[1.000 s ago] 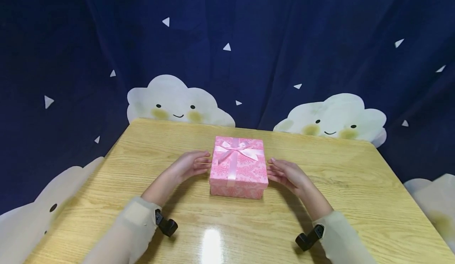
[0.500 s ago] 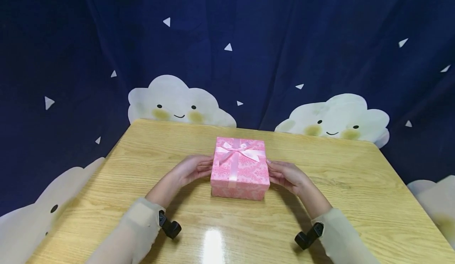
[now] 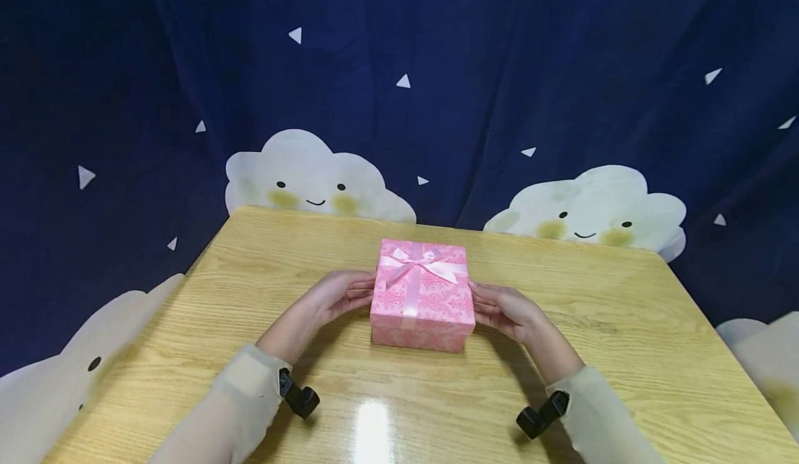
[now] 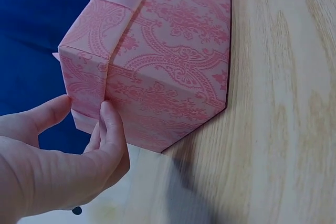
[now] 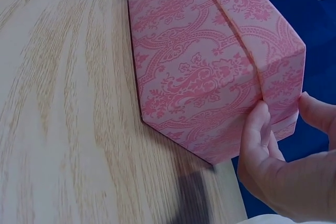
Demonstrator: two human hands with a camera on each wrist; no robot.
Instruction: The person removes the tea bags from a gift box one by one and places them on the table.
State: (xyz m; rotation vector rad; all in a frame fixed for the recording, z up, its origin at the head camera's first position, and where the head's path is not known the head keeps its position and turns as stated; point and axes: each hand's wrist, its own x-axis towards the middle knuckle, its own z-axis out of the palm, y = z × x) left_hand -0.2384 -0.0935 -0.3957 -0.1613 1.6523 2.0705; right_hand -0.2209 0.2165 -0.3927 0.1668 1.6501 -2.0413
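One left hand and one right hand pinch opposite edges of the single lid on one pink box, its far side hidden, two sleeves cut off below.

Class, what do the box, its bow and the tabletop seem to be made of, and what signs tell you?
Box: probably stiff cardboard under matte-looking patterned paper, judging by its crisp edges.
Bow: likely satin ribbon, from its pale sheen.
Tabletop: wood or wood-look laminate, glossy; it shows grain lines and a bright reflection.
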